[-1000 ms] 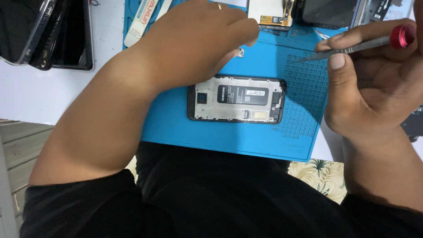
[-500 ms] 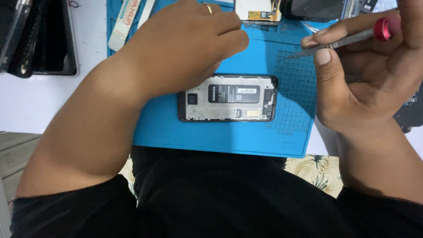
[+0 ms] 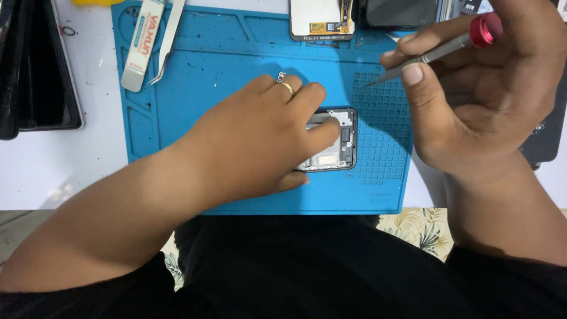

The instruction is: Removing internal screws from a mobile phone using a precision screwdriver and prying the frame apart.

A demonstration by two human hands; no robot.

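Left hand (image 3: pixel 260 139) now over phone (image 3: pixel 336 142)

White table (image 3: pixel 71 159) carries blue repair mat (image 3: pixel 236 65) (gridded at right); dark phone panels (image 3: pixel 32 71) at left edge, dark device (image 3: pixel 546 136) at right.

Opened phone (image 3: pixel 336 147) at centre of blue mat (image 3: pixel 236 71), mostly covered by left hand (image 3: pixel 260 142): black frame, silver-white inner plate, small dark parts at its right end. Display panel (image 3: pixel 322 18) at mat's top edge, seen from the back: pale rect. w/ orange-gold flex strip and a thin white label strip along its lower edge. Dark screen (image 3: pixel 401 12) just right of it, black, glossy. Two more dark screens (image 3: pixel 35 71) stacked at far left on the white desk (image 3: pixel 71 165). White oblong tool (image 3: pixel 142 47) top left of mat carries red lettering.
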